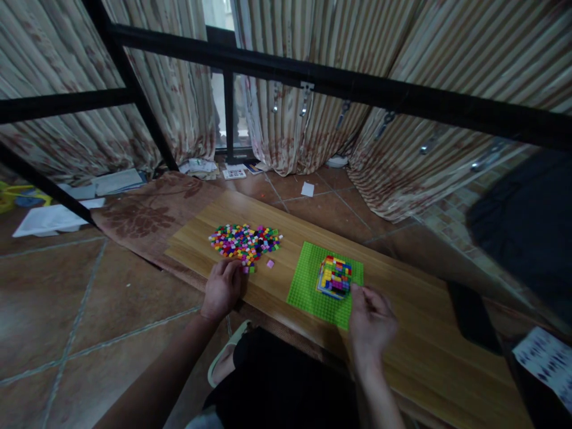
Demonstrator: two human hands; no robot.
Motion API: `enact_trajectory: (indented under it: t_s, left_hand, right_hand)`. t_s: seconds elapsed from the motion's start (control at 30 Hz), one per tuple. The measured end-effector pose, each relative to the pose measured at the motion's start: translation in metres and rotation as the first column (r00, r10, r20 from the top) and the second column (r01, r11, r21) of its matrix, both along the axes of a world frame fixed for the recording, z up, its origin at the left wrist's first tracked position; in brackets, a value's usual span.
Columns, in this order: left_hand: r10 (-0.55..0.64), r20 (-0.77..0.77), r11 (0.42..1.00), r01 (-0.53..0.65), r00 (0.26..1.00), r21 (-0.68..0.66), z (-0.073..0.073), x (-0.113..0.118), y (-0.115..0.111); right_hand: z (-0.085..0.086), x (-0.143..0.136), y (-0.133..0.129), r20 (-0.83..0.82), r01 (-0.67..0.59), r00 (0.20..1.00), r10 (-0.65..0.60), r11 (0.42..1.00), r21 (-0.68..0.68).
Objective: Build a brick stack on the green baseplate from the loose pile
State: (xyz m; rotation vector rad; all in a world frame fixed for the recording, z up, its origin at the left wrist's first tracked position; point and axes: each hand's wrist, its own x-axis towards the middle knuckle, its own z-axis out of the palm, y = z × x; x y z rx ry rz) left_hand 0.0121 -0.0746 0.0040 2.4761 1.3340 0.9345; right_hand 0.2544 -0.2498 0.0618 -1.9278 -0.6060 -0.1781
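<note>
Colourful toy bricks (241, 239) lie in a loose pile on the left part of the wooden board (415, 310). At the pile's near edge is my left hand (222, 287), its fingers curled together by a few bricks; what they hold, if anything, is hidden. To the right, a green baseplate (308, 286) carries a small block-shaped build of mixed-colour bricks (334, 277). My right hand (372, 316) is at the right side of this build, thumb and forefinger pinched. Whatever sits in that pinch is too small to make out. A single pink brick (270, 263) lies apart from the pile.
A dark phone-like slab (474, 316) lies at the board's right end, with a printed sheet (545, 360) beyond it. A black metal rail (313, 68) with hanging clips crosses above. Patterned curtains (308, 131) hang behind, and papers (118, 180) lie on the tiled floor.
</note>
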Motion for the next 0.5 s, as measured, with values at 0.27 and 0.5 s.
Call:
enact_trajectory:
  t_s: [0.27,0.5]
  left_hand:
    - [0.001,0.050,1.000,0.000,0.999,-0.031,-0.001,0.000,-0.003]
    - [-0.033,0.079,0.999,0.035,0.996,-0.034,-0.003,-0.001,-0.002]
  right_hand:
    - [-0.003,-0.068,0.007,-0.040,-0.447,0.894,0.446,0.893,-0.041]
    - [-0.028,-0.091,0.066,0.065,-0.605,0.778,0.625,0.773,-0.189]
